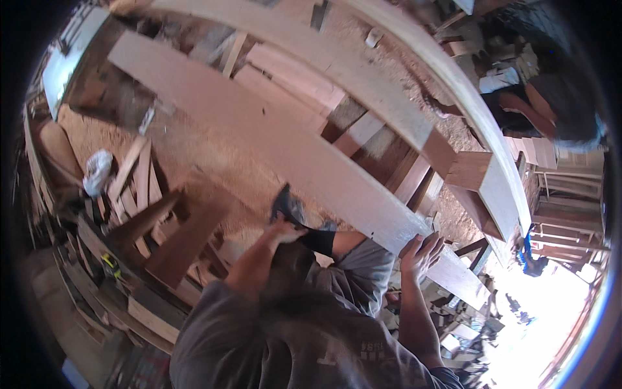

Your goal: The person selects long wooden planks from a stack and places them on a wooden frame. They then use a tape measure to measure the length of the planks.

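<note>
A long, pale wooden board point(272, 126) runs diagonally before me, from the upper left down to the lower right. My right hand point(422, 254) lies on its near edge towards the lower right end, with fingers spread over the board's face. Away from the board, my left hand point(286, 228) is low near my knee, beside a dark shoe point(287, 204); its fingers are partly hidden and blurred, so whether it holds anything cannot be told. Beyond the board, a curved wooden plank point(311, 56) joins a box-like wooden part point(469, 170).
Wood offcuts point(141, 170), a white plastic bag point(97, 172) and a yellow-green tape measure point(112, 266) lie to the left. Sawdust covers the floor point(204, 146). Another person point(549, 97) sits at the upper right. Scraps point(461, 330) litter the lower right, beside bright daylight.
</note>
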Available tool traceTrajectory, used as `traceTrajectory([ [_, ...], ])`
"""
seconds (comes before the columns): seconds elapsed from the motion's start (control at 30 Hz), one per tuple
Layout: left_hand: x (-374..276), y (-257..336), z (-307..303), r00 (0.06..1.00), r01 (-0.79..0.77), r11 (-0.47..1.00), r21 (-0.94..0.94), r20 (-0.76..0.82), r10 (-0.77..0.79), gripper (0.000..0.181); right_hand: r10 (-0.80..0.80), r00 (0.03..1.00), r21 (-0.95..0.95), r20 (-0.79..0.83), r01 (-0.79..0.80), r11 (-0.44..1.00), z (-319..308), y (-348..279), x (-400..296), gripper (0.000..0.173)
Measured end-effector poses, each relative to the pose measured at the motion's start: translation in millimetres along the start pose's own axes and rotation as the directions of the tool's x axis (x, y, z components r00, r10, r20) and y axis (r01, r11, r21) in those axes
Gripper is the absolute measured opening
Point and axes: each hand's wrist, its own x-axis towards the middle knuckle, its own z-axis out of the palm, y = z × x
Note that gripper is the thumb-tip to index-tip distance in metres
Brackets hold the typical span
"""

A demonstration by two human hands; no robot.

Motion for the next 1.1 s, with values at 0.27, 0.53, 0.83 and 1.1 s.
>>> traceTrajectory([
  [0.27, 9, -53, -24, 0.982, -0.157, 0.750, -0.643, -0.180, 0.051, 0.065, 0.094, 0.996, 0.077, 0.000, -0.094, 0.993, -28, -9, -6, 0.082],
  [0.53, -33, -141, -51, 0.955, -0.111, 0.557, -0.823, -0.243, -0.169, 0.038, 0.094, 0.996, 0.151, 0.000, -0.093, 0.984, -33, -16, -5, 0.082],
  [0.83, -41, -66, -50, 0.937, -0.128, 0.780, -0.612, -0.332, -0.107, 0.045, 0.102, 0.994, 0.184, -0.041, -0.093, 0.978, -38, -13, -17, 0.081],
  [1.1, -53, -33, -63, 0.944, -0.240, 0.744, -0.623, -0.328, 0.030, 0.043, 0.109, 0.992, 0.204, -0.060, -0.094, 0.974, -44, -11, -22, 0.081],
])
